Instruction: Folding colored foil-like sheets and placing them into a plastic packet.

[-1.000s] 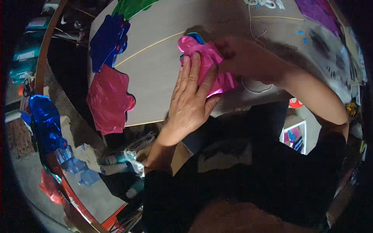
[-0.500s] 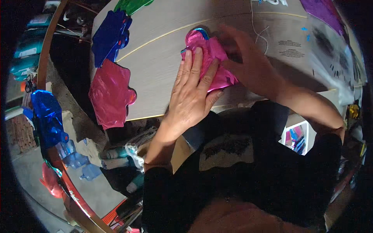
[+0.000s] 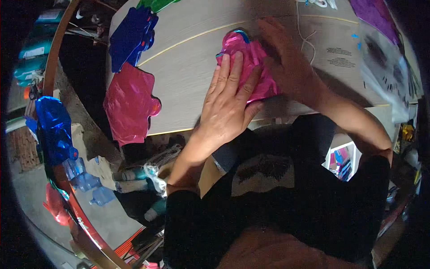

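A shiny pink foil balloon (image 3: 260, 52), folded small with a bit of blue at its top, lies on the pale tabletop (image 3: 188, 67). My left hand (image 3: 228, 98) rests flat on it with fingers stretched out, pressing down on its lower left part. At the balloon's right side is my right hand (image 3: 289, 62), in shadow and partly smeared. Its fingers reach up and apart, and I see nothing held in it. Whether its thumb side touches the foil I cannot tell.
Flat foil balloons lie along the table's left edge: dark blue (image 3: 132, 38), pinkish red (image 3: 130, 105) and green (image 3: 156, 3). A purple one (image 3: 376, 18), a clear plastic bag (image 3: 385, 76) and white string (image 3: 306, 42) lie to the right. A blue foil balloon (image 3: 53, 127) hangs at far left.
The view has shifted slightly, moving the table and balloon a little rightward in the picture. My left hand stays on the pink foil; my right hand has shifted slightly beside it.
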A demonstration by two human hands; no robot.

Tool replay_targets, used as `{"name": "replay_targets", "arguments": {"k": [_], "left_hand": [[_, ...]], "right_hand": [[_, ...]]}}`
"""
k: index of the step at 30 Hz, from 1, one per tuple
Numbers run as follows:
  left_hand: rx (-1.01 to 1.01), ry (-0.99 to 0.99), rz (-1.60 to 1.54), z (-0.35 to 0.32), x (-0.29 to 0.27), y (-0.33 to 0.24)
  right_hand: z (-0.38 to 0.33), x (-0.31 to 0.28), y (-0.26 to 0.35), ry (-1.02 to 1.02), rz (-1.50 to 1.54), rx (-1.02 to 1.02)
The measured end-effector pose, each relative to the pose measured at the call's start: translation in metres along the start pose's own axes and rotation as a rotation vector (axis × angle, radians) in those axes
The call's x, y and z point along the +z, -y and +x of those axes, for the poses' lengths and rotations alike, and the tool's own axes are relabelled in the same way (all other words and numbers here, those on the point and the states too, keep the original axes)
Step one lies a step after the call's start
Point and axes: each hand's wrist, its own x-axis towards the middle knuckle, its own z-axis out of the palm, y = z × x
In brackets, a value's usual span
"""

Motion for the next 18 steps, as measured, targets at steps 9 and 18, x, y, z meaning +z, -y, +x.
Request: {"name": "replay_targets", "arguments": {"k": [9,18], "left_hand": [[0.015,-0.046,0.012,-0.002,0.001,0.002],[0.001,-0.025,0.024,-0.001,0.001,-0.001]], "right_hand": [[0.041,-0.017,-0.012,0.319,0.085,0.028],[0.048,-0.018,-0.018,0.355,0.504,0.269]]}}
